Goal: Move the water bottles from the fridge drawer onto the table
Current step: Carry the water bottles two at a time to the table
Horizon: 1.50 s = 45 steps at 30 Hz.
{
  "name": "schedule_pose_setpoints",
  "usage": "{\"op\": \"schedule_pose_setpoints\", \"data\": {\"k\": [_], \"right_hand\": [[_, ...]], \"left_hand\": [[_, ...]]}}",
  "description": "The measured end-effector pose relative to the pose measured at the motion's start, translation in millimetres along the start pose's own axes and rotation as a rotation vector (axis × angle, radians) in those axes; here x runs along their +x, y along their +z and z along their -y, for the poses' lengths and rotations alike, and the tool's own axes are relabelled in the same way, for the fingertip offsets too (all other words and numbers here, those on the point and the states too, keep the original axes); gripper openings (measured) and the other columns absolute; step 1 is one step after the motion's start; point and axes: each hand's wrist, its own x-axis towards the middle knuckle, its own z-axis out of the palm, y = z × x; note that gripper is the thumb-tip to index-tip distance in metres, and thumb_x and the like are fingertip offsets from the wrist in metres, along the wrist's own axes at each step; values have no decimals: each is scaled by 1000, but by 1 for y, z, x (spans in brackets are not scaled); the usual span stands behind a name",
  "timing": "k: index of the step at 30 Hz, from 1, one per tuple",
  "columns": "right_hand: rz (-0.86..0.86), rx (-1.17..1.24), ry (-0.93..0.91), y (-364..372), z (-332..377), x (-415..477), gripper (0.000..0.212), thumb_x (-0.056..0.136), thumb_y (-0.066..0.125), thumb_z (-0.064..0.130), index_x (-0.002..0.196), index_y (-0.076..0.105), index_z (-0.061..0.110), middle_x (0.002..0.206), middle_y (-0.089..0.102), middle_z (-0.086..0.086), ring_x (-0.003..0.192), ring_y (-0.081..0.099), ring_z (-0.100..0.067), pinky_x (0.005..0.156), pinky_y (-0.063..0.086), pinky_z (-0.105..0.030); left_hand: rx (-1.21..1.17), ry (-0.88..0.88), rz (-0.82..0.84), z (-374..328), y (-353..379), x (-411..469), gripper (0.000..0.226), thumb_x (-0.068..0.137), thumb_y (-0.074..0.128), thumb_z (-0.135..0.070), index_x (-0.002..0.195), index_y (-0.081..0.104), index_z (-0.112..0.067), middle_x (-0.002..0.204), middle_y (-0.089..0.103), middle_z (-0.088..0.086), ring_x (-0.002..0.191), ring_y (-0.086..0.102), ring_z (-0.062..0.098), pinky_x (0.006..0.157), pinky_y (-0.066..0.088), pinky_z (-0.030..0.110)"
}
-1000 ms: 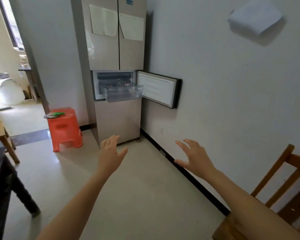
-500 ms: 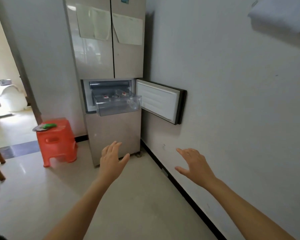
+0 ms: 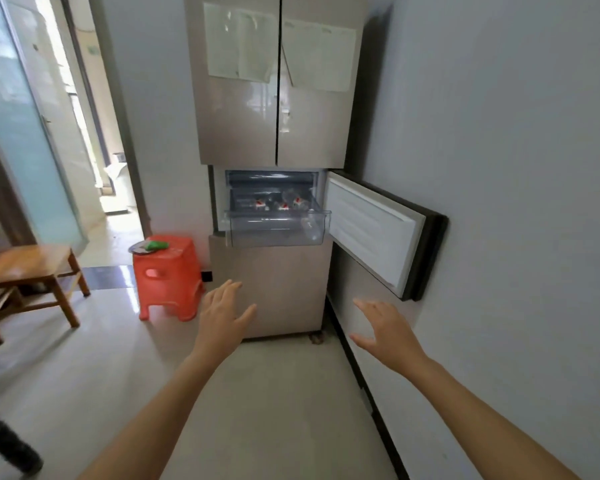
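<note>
A tall beige fridge (image 3: pixel 274 98) stands against the right wall with its small middle door (image 3: pixel 374 233) swung open to the right. A clear plastic drawer (image 3: pixel 274 228) is pulled out of that compartment. Several water bottles (image 3: pixel 281 204) with red and white labels lie inside it. My left hand (image 3: pixel 222 318) and my right hand (image 3: pixel 385 329) are stretched out in front of me, below the drawer and well short of it, fingers spread and holding nothing.
An orange plastic stool (image 3: pixel 167 275) with a green item (image 3: pixel 156 244) on a plate stands left of the fridge. A wooden chair (image 3: pixel 28 275) sits further left. A doorway (image 3: pixel 115 168) opens behind. The wall (image 3: pixel 516 168) runs close along my right.
I have walked closer to the fridge, which now looks larger and more central. Both hands stay outstretched and empty. The wooden chair at the right has left the view.
</note>
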Motion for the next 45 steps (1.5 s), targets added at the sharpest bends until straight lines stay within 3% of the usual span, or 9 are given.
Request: {"op": "schedule_pose_setpoints", "data": {"k": [7, 15, 21, 26, 33, 40, 45], "right_hand": [[47, 55, -81, 39, -44, 100, 62, 89, 53, 41, 142, 29, 20, 133, 45, -2, 122, 39, -17, 99, 34, -26], [75, 67, -103, 71, -95, 263, 61, 90, 51, 41, 143, 27, 20, 134, 42, -1, 124, 38, -17, 102, 35, -28], [78, 113, -57, 85, -124, 367, 60, 91, 51, 38, 143, 27, 19, 134, 43, -2, 121, 39, -16, 99, 31, -22], [90, 196, 35, 115, -147, 438, 56, 91, 51, 36, 141, 31, 19, 139, 40, -4, 127, 35, -19, 101, 31, -26], [6, 281, 78, 156, -177, 566, 45, 90, 54, 27, 132, 44, 14, 128, 49, -10, 117, 44, -24, 92, 39, -30], [184, 227, 69, 204, -207, 703, 45, 91, 51, 26, 133, 42, 11, 129, 46, -15, 116, 46, -31, 93, 40, -33], [374, 143, 102, 236, -218, 761, 49, 90, 51, 27, 134, 36, 10, 133, 41, -20, 119, 44, -35, 95, 40, -35]], "left_hand": [[33, -94, -46, 20, 47, 74, 49, 85, 61, -29, 129, 47, -12, 137, 46, 10, 128, 36, 30, 104, 33, 46], [30, -113, -74, 44, 115, 220, 51, 85, 61, -25, 131, 46, -9, 140, 43, 13, 130, 32, 32, 105, 30, 45], [37, -114, -45, 52, 153, 313, 52, 86, 61, -24, 133, 44, -9, 141, 41, 12, 132, 30, 30, 106, 27, 42], [46, -129, -34, 72, 186, 370, 50, 83, 65, -19, 129, 48, -6, 138, 45, 14, 129, 33, 32, 107, 26, 41], [129, -102, -35, 92, 237, 477, 52, 87, 59, -24, 133, 43, -10, 143, 40, 9, 133, 28, 28, 110, 24, 42], [272, -197, 42, 120, 273, 583, 54, 88, 51, -38, 136, 41, -14, 146, 36, 7, 136, 25, 27, 110, 25, 43], [323, -238, 69, 144, 277, 614, 52, 87, 57, -34, 134, 43, -15, 145, 37, 7, 136, 25, 28, 109, 26, 44]]}}
